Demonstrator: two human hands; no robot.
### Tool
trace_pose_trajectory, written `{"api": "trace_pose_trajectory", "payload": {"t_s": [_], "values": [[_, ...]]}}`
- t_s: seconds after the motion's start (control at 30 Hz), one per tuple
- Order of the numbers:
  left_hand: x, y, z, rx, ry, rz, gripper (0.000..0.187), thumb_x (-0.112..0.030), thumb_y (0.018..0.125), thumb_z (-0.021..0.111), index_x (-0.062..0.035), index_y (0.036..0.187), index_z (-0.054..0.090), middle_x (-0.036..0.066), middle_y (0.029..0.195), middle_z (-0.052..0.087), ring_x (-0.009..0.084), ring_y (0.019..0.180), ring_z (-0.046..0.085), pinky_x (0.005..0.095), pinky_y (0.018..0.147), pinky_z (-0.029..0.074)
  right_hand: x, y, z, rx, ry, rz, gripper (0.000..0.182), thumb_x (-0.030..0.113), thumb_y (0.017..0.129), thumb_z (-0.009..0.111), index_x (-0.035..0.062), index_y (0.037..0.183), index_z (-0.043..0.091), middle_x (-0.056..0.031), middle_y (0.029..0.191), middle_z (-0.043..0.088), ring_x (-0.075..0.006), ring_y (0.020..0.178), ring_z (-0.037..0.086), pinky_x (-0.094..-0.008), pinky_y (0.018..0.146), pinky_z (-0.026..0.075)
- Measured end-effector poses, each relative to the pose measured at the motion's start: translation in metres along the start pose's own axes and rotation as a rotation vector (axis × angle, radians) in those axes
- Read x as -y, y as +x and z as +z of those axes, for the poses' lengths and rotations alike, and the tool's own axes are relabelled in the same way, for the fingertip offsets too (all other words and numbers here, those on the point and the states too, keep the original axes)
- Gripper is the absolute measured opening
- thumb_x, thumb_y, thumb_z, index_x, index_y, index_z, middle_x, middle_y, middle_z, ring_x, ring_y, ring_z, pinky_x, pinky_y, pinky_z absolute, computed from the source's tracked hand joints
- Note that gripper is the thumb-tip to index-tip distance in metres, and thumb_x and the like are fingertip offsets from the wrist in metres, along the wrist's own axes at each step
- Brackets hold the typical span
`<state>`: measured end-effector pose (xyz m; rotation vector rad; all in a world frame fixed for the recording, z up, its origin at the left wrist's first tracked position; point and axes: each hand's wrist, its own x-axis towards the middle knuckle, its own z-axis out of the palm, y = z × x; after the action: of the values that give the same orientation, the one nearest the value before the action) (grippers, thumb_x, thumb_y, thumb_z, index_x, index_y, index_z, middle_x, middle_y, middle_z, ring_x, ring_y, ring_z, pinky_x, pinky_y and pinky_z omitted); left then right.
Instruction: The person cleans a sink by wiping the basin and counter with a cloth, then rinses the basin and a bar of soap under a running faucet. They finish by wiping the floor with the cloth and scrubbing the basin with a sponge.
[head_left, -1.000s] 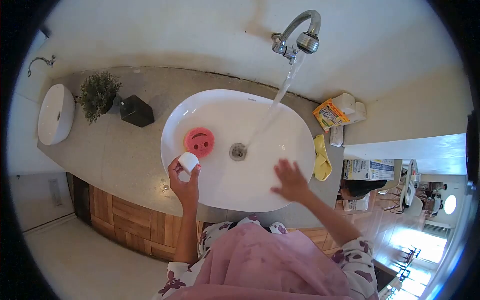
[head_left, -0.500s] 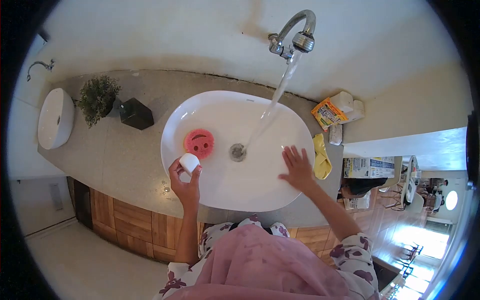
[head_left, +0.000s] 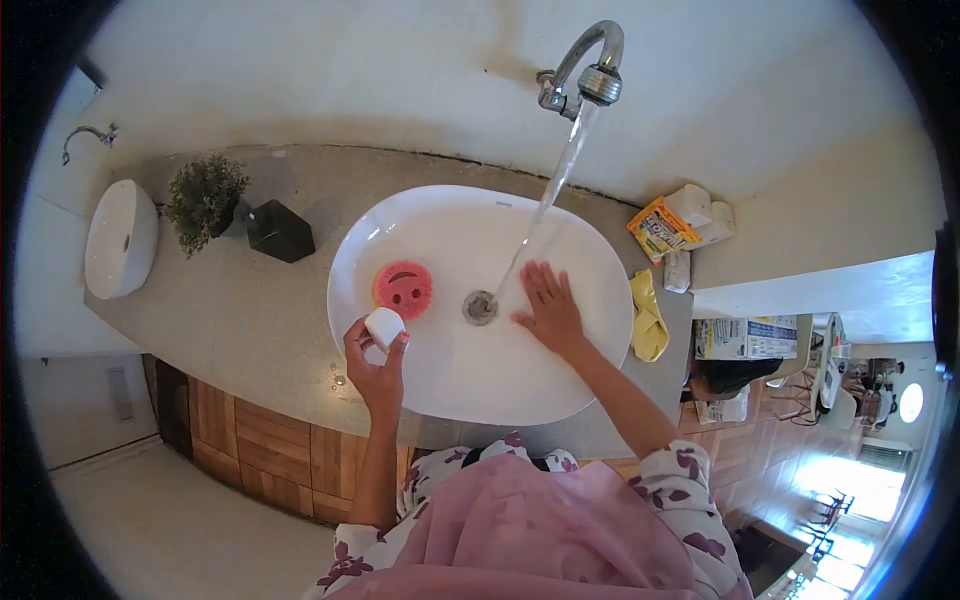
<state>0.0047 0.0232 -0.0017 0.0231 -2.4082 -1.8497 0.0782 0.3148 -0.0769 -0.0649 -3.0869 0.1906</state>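
Note:
My left hand (head_left: 376,366) grips a small white rounded object (head_left: 384,327), perhaps a cup or a jar, over the left side of the white sink (head_left: 440,395). Just beyond it, a round pink sponge (head_left: 403,289) with a face on it lies in the basin. Fingers spread, my right hand (head_left: 551,307) is over the basin floor, right of the drain (head_left: 480,308). Water (head_left: 560,170) streams from the chrome faucet (head_left: 600,85) down toward the drain, close by the right fingertips.
A yellow cloth (head_left: 648,318) lies beside the sink's right edge. Behind it are an orange packet (head_left: 660,230) and white rolls (head_left: 690,205). To the left stand a dark box-shaped container (head_left: 281,231), a potted plant (head_left: 205,198) and a second white basin (head_left: 122,240).
My right hand has moved left across the basin, from near the right rim toward the drain and the stream. My left hand keeps its grip on the white object.

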Motion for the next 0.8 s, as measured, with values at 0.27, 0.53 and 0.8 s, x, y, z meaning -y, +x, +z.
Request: {"api": "trace_pose_trajectory", "payload": {"t_s": [0.27, 0.53, 0.8], "values": [[-0.006, 0.001, 0.001, -0.013, 0.025, 0.014, 0.052, -0.009, 0.072, 0.080, -0.0015, 0.116, 0.054, 0.009, 0.110, 0.058, 0.0193, 0.097, 0.056, 0.0334, 0.087, 0.045, 0.024, 0.090, 0.016, -0.164, -0.018, -0.202, 0.076, 0.050, 0.086, 0.054, 0.0066, 0.145, 0.033, -0.0097, 0.153, 0.027, -0.0228, 0.144, 0.019, -0.0493, 0.116, 0.014], [-0.007, 0.002, 0.002, -0.018, 0.068, -0.019, 0.051, -0.009, 0.072, 0.080, -0.0011, 0.115, 0.054, 0.009, 0.109, 0.059, 0.0192, 0.097, 0.056, 0.0332, 0.087, 0.045, 0.016, 0.153, 0.007, -0.356, -0.174, -0.343, 0.071, 0.048, 0.088, 0.053, 0.0035, 0.142, 0.037, -0.0112, 0.150, 0.034, -0.0244, 0.140, 0.028, -0.0468, 0.113, 0.023], [-0.002, 0.001, 0.001, -0.020, 0.001, -0.030, 0.051, -0.010, 0.072, 0.080, -0.0011, 0.116, 0.054, 0.009, 0.110, 0.058, 0.0190, 0.098, 0.055, 0.0333, 0.088, 0.044, -0.019, 0.076, 0.005, -0.381, -0.141, 0.143, 0.070, 0.044, 0.087, 0.058, 0.0004, 0.139, 0.040, -0.0158, 0.146, 0.038, -0.0296, 0.138, 0.030, -0.0497, 0.114, 0.021]]}}
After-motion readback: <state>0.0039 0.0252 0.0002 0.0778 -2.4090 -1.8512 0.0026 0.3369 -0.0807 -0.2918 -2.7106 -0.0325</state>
